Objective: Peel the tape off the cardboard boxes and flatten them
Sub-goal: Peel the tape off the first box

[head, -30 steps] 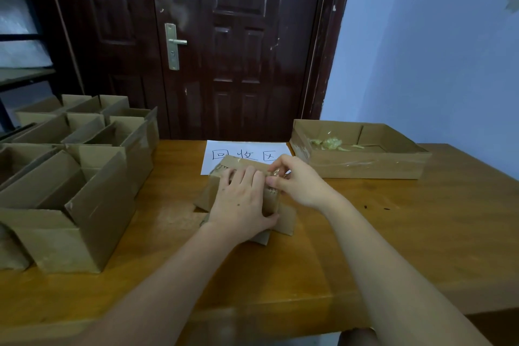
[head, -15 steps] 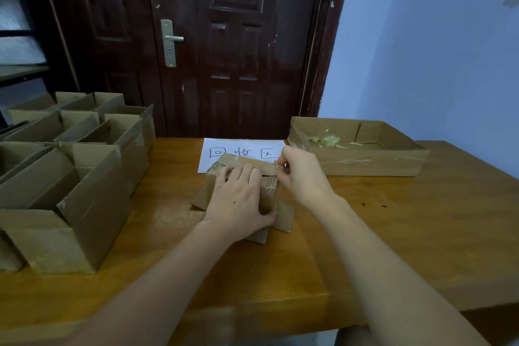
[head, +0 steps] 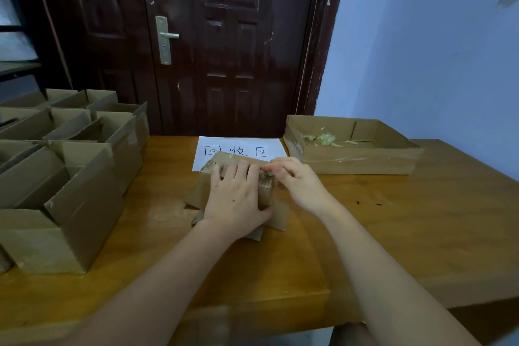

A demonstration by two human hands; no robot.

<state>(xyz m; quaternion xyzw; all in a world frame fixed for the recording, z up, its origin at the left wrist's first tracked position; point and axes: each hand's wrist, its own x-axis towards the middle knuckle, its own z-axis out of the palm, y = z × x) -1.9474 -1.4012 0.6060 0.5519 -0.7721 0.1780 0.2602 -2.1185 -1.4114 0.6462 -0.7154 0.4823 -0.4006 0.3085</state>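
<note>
**A:** Where does the work piece lie, and how do our hands meet it?

**B:** The small cardboard box (head: pixel 266 196) sits at the table's (head: pixel 393 233) centre, straight ahead of us, its far edge overlapping the white paper sign (head: pixel 252 146). Our left hand (head: pixel 234 201) lies spread across its top, fingers extended and pressing, thumb hooked against the near right side. Our right hand (head: pixel 295 180) is at the box's upper right corner, thumb and forefinger drawn together in a pinch.

**A:** Pinching what?

**B:** Apparently a tape end (head: pixel 270 174); the strip itself is too small and blurred for us to be sure.

**A:** Which relation governs the coming move?

**B:** The box's long axis runs left to right, and the pinch sits at its right end. We judge that the peel should travel along that axis, the right hand pulling while the left hand holds the box down.

**A:** And the containers?

**B:** To our right, a shallow cardboard tray (head: pixel 359 163) holds a few crumpled pale tape scraps (head: pixel 323 139), within the right hand's reach. To our left stand several open cardboard boxes (head: pixel 70 177), flaps up; nothing shows inside them. We judge these are waiting their turn.
</note>
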